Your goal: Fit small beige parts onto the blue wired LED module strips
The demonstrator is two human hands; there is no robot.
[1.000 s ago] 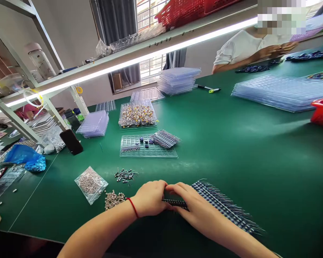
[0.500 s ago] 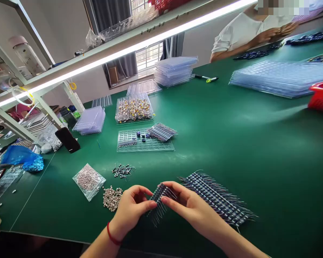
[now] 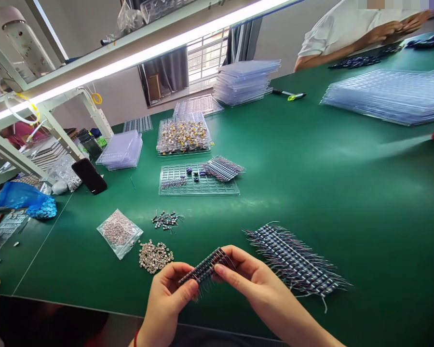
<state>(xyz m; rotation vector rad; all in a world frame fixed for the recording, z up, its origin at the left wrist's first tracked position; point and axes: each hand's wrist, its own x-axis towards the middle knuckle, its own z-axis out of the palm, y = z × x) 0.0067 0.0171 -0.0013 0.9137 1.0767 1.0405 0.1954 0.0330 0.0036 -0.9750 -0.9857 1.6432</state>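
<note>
Between my two hands is a strip of small dark wired parts (image 3: 204,266), tilted, with thin wires hanging below it. My left hand (image 3: 171,294) pinches its lower left end between thumb and fingers. At the upper right end, my right hand (image 3: 244,272) grips it the same way. To the right lies a larger mat of similar wired parts (image 3: 292,260) on the green table. A pile of small round metallic pieces (image 3: 155,255) lies just beyond my left hand. Behind it are loose wired parts (image 3: 166,220) and a clear bag of small pieces (image 3: 118,229).
A clear compartment tray (image 3: 173,190) holds more wired parts. Farther back stand a tray of white and yellow pieces (image 3: 183,136) and stacked clear trays (image 3: 242,84). A phone (image 3: 89,176) lies at left near the shelf post. Another person (image 3: 332,36) sits across the table.
The strip has swung to a flatter slant and now shows its row lengthwise. My left hand has shifted down and left along with its end. The camera view has moved slightly.
</note>
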